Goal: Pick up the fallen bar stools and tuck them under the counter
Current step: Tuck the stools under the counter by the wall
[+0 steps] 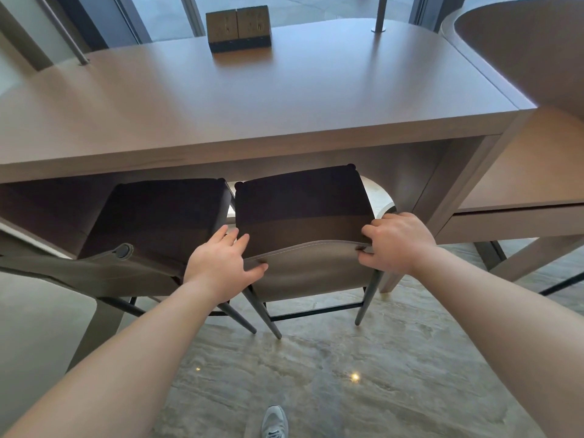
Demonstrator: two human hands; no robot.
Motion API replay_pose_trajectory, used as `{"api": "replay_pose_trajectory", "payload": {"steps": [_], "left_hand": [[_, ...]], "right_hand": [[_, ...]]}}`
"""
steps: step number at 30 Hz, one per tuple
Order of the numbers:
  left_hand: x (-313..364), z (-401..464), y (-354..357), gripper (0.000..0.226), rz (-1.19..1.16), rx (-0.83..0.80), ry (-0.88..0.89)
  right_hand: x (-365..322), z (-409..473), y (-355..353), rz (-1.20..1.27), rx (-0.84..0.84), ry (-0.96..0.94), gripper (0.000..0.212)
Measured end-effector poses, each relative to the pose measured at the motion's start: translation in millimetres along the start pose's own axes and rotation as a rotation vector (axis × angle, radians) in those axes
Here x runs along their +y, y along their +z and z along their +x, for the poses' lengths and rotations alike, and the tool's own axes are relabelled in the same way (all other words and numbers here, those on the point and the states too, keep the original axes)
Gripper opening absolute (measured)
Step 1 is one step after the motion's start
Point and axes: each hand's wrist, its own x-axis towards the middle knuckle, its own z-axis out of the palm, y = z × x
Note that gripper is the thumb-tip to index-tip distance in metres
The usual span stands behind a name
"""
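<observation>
Holding the back of the right bar stool (303, 216), I have one hand on each end of its curved top edge. My left hand (218, 263) grips the left end, thumb on the near side and fingers (235, 237) bent over the top. My right hand (398, 241) is clamped on the right end the same way. The stool stands up on its legs, with its dark seat partly under the counter (252, 99). Just beside it on the left stands the other bar stool (158, 216), also partly under the counter. A brown box (238, 28) sits on the far side of the counter top. My grey shoe (274, 422) is on the shiny stone floor (347, 374) below.
</observation>
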Motion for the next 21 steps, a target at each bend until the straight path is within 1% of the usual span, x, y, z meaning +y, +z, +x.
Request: {"api": "replay_pose_trajectory", "payload": {"steps": [5, 13, 16, 19, 21], "left_hand": [[-1, 8, 1, 0.101, -0.018, 0.024, -0.013], [-2, 15, 0, 0.097, -0.040, 0.070, -0.020], [-1, 18, 0, 0.088, -0.063, 0.153, 0.027], [-3, 20, 6, 0.076, -0.146, 0.311, 0.130], [-3, 21, 7, 0.073, -0.179, 0.367, 0.150]], "right_hand": [[2, 5, 1, 0.029, -0.015, 0.025, 0.052], [6, 8, 2, 0.037, -0.059, 0.041, 0.054], [7, 10, 1, 0.030, -0.065, 0.053, 0.052], [7, 11, 0, 0.026, -0.088, 0.052, 0.046], [7, 12, -1, 0.017, -0.101, 0.058, 0.045]]}}
